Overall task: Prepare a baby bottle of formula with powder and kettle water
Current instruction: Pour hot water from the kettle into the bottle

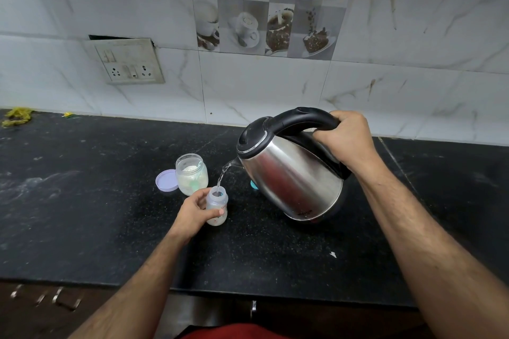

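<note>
A small clear baby bottle [217,202] stands upright and uncapped on the black counter [82,201]. My left hand [192,212] grips its side. My right hand [345,137] grips the black handle of a steel kettle [292,173], which is tilted to the left. A thin stream of water [221,175] runs from the spout into the bottle's mouth. Behind the bottle stands an open clear jar of white powder [191,176] with a scoop inside. Its lilac lid [166,179] lies flat on the counter to the jar's left.
A teal object [254,185] peeks out from behind the kettle's lower left. A wall socket panel [129,63] sits on the tiled wall at the back left. Yellow-green scraps [16,115] lie at the counter's far left. A white fleck [333,254] lies near the front edge.
</note>
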`<action>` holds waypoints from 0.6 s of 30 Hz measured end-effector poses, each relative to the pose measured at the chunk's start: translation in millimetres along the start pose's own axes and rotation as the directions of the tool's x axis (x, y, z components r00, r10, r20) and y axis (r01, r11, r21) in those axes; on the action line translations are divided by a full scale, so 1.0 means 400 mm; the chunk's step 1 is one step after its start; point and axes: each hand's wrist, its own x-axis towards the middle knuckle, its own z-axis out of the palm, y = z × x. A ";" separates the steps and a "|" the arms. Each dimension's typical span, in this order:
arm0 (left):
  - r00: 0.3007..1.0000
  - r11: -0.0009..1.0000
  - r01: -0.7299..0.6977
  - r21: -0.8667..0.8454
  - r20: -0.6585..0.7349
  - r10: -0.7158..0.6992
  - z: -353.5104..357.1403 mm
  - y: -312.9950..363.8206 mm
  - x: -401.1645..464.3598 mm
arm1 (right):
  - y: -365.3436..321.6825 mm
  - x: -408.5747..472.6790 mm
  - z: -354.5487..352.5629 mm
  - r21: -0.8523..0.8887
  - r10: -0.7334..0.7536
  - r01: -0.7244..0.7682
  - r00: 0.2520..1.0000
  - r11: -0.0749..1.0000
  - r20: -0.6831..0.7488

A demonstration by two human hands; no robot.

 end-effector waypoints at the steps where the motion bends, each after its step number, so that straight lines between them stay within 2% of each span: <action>1: 1.000 1.000 -0.001 0.003 0.000 0.001 -0.001 -0.001 0.001 | 0.000 0.000 -0.001 0.002 0.002 -0.002 1.000 1.000 0.000; 18: 1.000 1.000 0.003 -0.002 0.001 -0.003 -0.001 0.000 -0.004 | -0.003 0.006 -0.005 0.019 -0.025 0.025 1.000 1.000 -0.013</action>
